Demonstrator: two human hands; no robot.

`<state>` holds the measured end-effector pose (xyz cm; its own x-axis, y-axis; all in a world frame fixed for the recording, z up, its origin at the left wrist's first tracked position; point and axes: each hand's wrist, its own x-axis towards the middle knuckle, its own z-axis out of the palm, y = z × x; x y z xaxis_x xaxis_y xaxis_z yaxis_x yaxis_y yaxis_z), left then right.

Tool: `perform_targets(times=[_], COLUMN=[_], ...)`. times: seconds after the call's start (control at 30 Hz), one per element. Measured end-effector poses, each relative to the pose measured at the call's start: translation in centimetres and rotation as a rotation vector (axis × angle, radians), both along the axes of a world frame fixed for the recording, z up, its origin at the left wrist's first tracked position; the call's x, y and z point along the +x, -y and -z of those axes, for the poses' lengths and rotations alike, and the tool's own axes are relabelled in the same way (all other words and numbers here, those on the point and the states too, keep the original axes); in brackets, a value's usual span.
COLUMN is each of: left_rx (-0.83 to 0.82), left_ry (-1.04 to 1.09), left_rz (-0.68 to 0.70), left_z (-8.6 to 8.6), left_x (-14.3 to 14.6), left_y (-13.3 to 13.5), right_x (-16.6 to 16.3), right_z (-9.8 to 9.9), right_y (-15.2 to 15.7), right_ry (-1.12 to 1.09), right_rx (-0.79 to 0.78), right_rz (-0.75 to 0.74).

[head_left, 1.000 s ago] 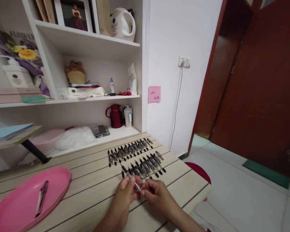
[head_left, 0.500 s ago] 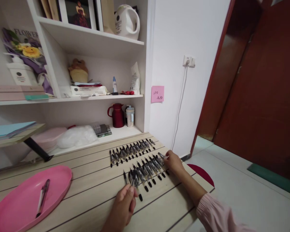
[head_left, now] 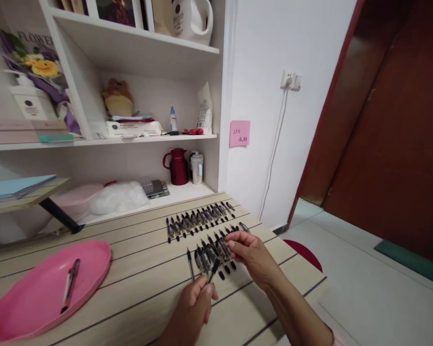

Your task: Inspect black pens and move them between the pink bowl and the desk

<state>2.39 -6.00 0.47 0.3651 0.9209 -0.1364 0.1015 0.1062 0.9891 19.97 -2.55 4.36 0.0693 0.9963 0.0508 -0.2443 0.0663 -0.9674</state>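
At far left, blue papers on a raised stand, with a pump bottle and flowers on the shelves above. Below, on the striped table, a pink tray, and in it a slanting pen. Further along, a toy and a white pack on the middle shelf, a plastic bag lower down.

Next, a blue-capped bottle, and beneath it a red jug just beside a cup. In front, on the table, two rows of pens lying side by side, many touching or overlapping: a back row toward the shelves, a front row partly hidden by the hands. At its left end, a loose pen, slightly apart, near end just beside the left hand; cannot tell whether touching.

Left hand closed, thumb over curled fingers, around a held pen, dark end tilted up and right. Right hand above the front row, thumb and forefinger close together, other fingers loosely curled; cannot tell whether empty or pinching something small.

Farther right, a pink note on the wall, an outlet with a hanging cord, a red stool partly behind the table, a dark red door and a green mat.
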Motion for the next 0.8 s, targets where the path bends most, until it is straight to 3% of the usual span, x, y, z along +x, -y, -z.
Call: perform_targets(times=[0.27,0.47,0.8], left_rx=[0.055,0.100,0.184], left_ry=[-0.010,-0.023,-0.089], left_rz=[0.016,0.039,0.046], left_z=[0.1,0.5,0.0], left_x=[-0.1,-0.3,-0.3], left_y=[0.0,0.0,0.2], right_x=[-0.9,-1.4,-1.7], right_z=[-0.8,-0.3,0.6], right_y=[0.7,1.2,1.7], right_ry=[-0.005,0.019,-0.055], right_rx=[0.012,0.034,-0.072], right_rz=[-0.040,-0.086,-0.151])
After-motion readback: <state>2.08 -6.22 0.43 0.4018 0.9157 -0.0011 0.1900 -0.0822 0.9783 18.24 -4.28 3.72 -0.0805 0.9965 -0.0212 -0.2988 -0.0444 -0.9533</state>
